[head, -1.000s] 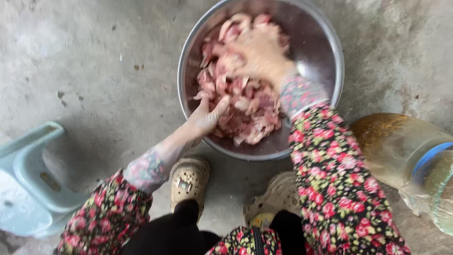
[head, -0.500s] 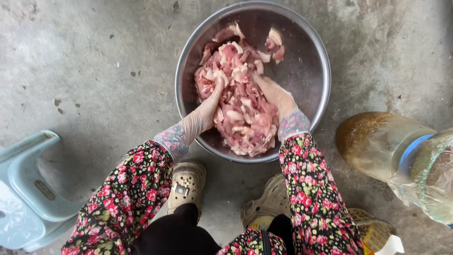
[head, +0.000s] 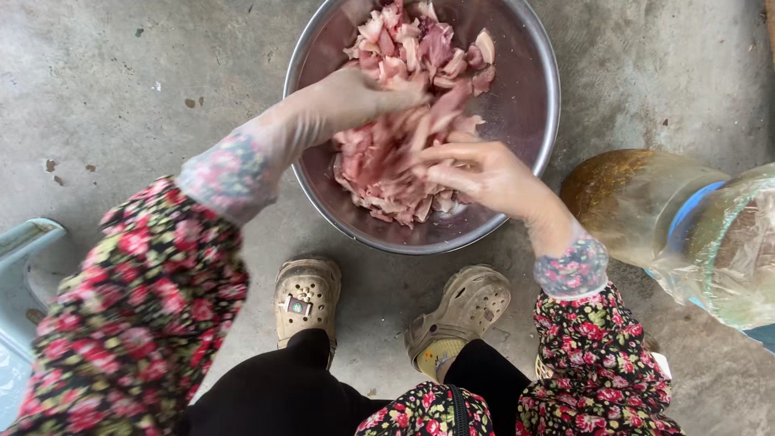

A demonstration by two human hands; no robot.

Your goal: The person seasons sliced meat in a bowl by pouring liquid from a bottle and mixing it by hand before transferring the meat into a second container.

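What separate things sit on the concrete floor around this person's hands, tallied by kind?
Steel bowl of raw meat pieces: 1
Clear plastic bottles at the right: 2, one with amber liquid, one beside it at the frame edge
Beige clogs: 2, left and right
Pale blue stool: 1
Total: 6
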